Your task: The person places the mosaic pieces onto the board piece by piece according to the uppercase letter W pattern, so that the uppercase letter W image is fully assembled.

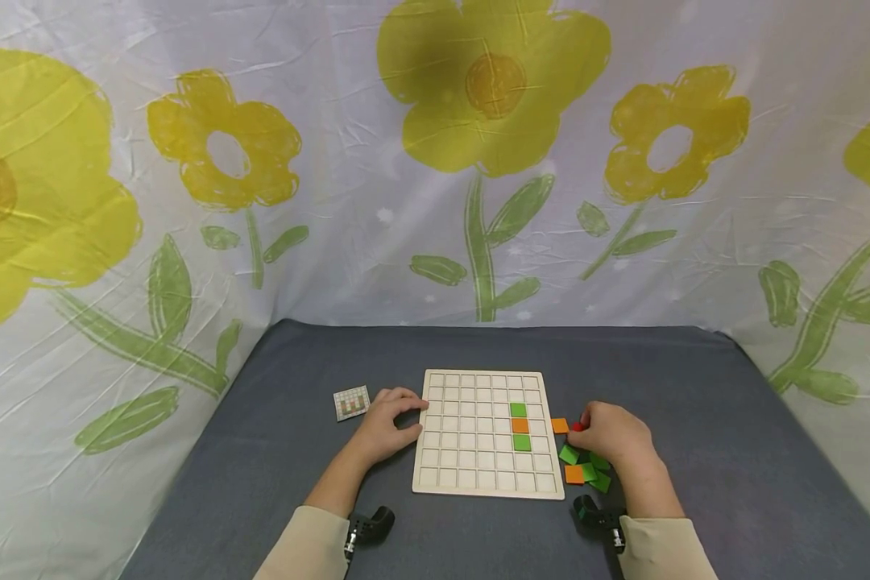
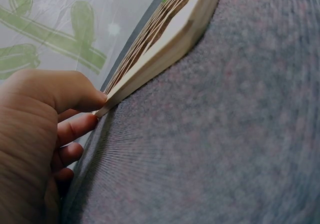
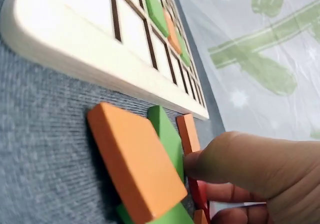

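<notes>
A square wooden grid board [image 1: 476, 437] lies on the dark cloth. In one of its columns sit a green tile [image 1: 518, 410], an orange tile [image 1: 519, 425] and another green tile [image 1: 522, 443]. My left hand [image 1: 386, 428] rests at the board's left edge, thumb and forefinger spread apart along it. Right of the board, my right hand [image 1: 615, 432] pinches a red tile [image 1: 577, 426] between thumb and fingers, partly hidden by them. Close to that hand lie loose tiles, among them an orange tile [image 3: 137, 161] on top of green ones in the right wrist view.
A small pattern card [image 1: 351, 403] with a printed grid lies left of the board, beyond my left hand. Another orange tile [image 1: 560, 425] sits beside the board's right edge. A flowered curtain [image 1: 348, 201] stands behind the table.
</notes>
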Tool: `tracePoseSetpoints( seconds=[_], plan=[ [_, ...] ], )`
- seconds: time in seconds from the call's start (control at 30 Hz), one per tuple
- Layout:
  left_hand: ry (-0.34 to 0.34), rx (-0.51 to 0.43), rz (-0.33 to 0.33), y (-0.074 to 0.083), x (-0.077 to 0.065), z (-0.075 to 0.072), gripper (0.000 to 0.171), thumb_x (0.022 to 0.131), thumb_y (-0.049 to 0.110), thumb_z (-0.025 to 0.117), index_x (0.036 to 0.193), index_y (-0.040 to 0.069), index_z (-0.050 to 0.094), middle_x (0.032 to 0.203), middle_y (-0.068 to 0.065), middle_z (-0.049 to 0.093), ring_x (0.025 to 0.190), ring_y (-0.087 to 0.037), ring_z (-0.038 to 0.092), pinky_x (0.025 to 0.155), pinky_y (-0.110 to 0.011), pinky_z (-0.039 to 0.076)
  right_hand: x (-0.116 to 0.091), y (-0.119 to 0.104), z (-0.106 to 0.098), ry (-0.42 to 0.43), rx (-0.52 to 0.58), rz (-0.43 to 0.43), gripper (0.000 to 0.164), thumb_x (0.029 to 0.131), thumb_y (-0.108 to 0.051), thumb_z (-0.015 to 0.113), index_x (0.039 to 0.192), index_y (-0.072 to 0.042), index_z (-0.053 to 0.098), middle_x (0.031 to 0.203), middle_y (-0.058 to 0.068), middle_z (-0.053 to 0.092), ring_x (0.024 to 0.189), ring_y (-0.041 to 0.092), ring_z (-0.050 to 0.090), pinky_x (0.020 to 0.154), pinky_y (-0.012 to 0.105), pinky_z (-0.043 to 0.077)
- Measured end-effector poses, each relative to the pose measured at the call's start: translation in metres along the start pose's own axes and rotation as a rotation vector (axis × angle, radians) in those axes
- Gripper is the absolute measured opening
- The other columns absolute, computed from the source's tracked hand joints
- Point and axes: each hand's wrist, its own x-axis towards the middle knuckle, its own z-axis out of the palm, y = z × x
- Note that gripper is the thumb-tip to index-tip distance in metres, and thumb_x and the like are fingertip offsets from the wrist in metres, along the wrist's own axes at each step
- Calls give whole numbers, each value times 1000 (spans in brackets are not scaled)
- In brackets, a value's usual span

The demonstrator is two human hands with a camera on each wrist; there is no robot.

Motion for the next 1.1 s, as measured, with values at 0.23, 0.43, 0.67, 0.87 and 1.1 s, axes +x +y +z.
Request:
tracePoseSetpoints(
  seconds=[0.23, 0.43, 0.67, 0.87, 1.1],
  plan=[
    [4, -4, 2, 1, 0, 0, 34, 88, 12, 76, 122, 13, 76, 122, 0, 64, 119, -26, 51, 100, -53, 44, 2, 0, 0, -11, 16, -76, 20, 82, -19, 78, 97, -10, 67, 82, 3, 62, 70, 22, 53, 64, 41, 47],
    [0, -6, -4, 1, 0, 0, 34, 88, 11, 76, 122, 13, 76, 122, 0, 64, 119, -26, 51, 100, -54, 44, 5, 1, -1, -9, 13, -86, 25, 84, -15, 78, 107, -8, 71, 90, 6, 66, 74, 23, 56, 70, 46, 52],
    [-5, -22, 0, 2, 0, -1, 34, 88, 11, 77, 122, 12, 75, 122, 0, 64, 120, -27, 51, 101, -54, 43, 7, 0, 0, -20, 31, -122, 26, 85, -8, 74, 111, -8, 74, 92, 7, 67, 75, 23, 56, 69, 45, 51],
    [-8, 0, 2, -1, 0, 0, 34, 89, 13, 76, 122, 13, 75, 123, 0, 64, 120, -26, 51, 101, -54, 43, 8, 4, 1, -12, 50, -107, 30, 85, -4, 74, 115, -6, 73, 96, 10, 66, 78, 25, 56, 70, 45, 52],
    [-7, -2, 1, 0, 1, 0, 34, 88, 12, 76, 122, 12, 75, 123, -2, 64, 120, -27, 51, 101, -53, 43, 5, 4, -1, -27, 59, -42, 39, 82, -31, 85, 102, -4, 67, 88, 6, 64, 73, 23, 55, 67, 42, 50]
  ],
)
